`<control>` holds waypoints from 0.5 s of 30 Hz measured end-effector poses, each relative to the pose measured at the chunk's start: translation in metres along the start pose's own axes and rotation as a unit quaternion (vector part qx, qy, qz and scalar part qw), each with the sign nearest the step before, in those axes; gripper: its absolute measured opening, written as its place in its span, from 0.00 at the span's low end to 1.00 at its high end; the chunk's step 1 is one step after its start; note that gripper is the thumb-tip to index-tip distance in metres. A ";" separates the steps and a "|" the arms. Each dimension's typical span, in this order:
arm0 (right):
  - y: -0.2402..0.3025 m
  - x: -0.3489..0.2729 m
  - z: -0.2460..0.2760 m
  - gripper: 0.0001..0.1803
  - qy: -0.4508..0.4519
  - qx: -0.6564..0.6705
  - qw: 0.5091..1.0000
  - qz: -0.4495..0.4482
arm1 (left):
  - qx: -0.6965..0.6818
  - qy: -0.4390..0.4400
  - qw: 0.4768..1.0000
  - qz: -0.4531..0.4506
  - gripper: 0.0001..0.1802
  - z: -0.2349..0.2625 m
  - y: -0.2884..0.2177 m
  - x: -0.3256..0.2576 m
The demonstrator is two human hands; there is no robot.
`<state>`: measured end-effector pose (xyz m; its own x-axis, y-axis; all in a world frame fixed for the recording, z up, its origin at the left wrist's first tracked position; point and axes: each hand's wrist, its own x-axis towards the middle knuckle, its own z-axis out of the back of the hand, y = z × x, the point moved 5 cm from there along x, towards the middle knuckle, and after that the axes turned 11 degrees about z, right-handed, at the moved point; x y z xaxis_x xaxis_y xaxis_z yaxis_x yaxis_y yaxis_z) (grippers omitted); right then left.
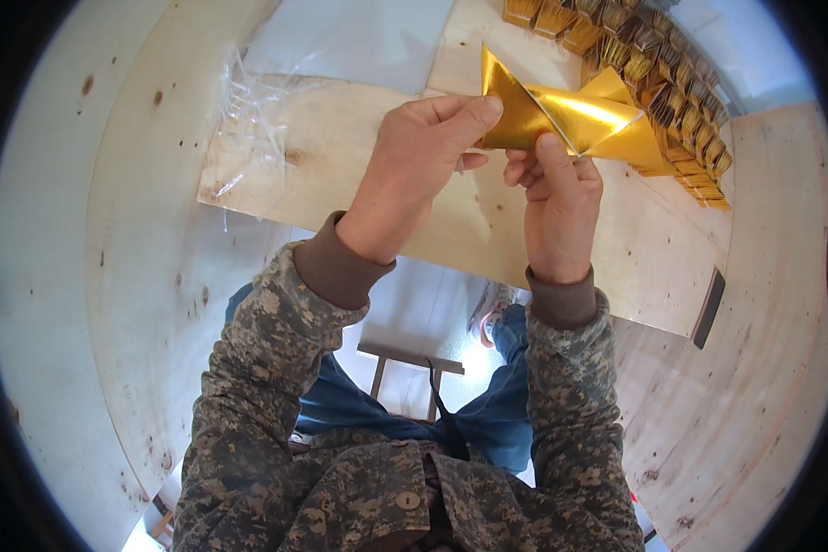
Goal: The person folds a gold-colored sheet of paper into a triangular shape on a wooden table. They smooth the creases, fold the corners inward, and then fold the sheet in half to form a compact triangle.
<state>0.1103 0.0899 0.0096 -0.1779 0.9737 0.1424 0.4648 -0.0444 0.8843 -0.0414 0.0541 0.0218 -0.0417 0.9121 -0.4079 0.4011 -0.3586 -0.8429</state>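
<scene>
Between my two hands is a shiny gold foil paper (pixel 515 115), folded so that a pointed triangular flap stands up at its left end. My left hand (pixel 423 152) pinches the flap's left edge between thumb and fingers. Closed on its lower edge is my right hand (pixel 561 184), thumb on top and fingers curled beneath. Further gold foil sheets (pixel 630 129) lie just to the right, partly overlapped by the held paper. I cannot tell where the held piece ends and those sheets begin.
A wooden board table (pixel 340 156) spans the space under my hands. Bundled folded gold paper pieces (pixel 649 46) are stacked in rows at the far right. Crumpled clear plastic strips (pixel 248 120) lie at the left, near a pale sheet (pixel 350 41). A dark strip (pixel 708 308) marks the table's right corner.
</scene>
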 end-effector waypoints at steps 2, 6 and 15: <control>0.000 0.000 -0.002 0.11 0.001 -0.005 1.000 0.007 | 0.000 -0.009 1.000 -0.006 0.16 0.000 0.001 -0.001; -0.001 -0.003 -0.004 0.11 -0.009 -0.007 1.000 0.011 | 0.005 -0.021 1.000 -0.005 0.16 0.000 0.001 0.000; -0.001 -0.003 -0.001 0.12 -0.005 -0.009 1.000 0.007 | -0.022 0.012 1.000 0.000 0.16 -0.004 0.000 -0.003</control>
<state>0.1100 0.0865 0.0089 -0.1628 0.9750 0.1515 0.4509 -0.0631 0.8903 -0.0380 0.0519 0.0249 -0.0206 0.9167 -0.3989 0.4404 -0.3499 -0.8268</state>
